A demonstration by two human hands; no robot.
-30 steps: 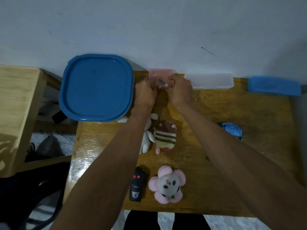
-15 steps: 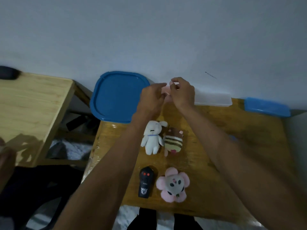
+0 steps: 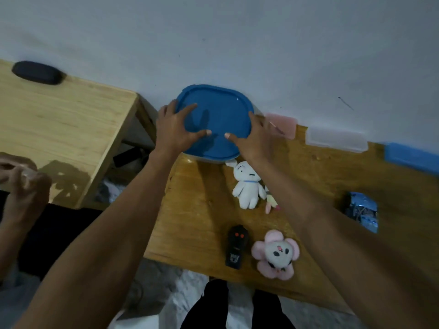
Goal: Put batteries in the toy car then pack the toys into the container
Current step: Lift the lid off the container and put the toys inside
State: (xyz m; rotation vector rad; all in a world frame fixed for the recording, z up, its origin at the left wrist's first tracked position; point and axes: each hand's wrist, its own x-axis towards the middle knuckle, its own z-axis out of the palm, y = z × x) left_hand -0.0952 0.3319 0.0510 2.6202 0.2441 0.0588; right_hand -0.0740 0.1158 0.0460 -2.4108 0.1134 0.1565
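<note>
A round-cornered container with a blue lid [image 3: 221, 115] stands at the table's far left corner against the wall. My left hand [image 3: 175, 127] lies on the lid's left edge and my right hand [image 3: 255, 136] on its right edge, fingers spread over the rim. A white plush rabbit [image 3: 247, 186] lies just below the container. A striped plush [image 3: 270, 203] is mostly hidden under my right forearm. A black remote-like toy [image 3: 236, 245] and a pink flower plush [image 3: 275, 254] lie near the front edge. A blue toy car [image 3: 362, 211] sits at the right.
A pink box [image 3: 283, 123], a clear box [image 3: 337, 140] and a blue lid [image 3: 413, 157] line the wall. A second wooden table [image 3: 59, 129] with a black case [image 3: 36, 72] stands at the left. Another person's hands [image 3: 21, 179] show at the left edge.
Both my hands left the pink box at the wall and moved left onto the blue lid's edges. The camera view swung left and up.
</note>
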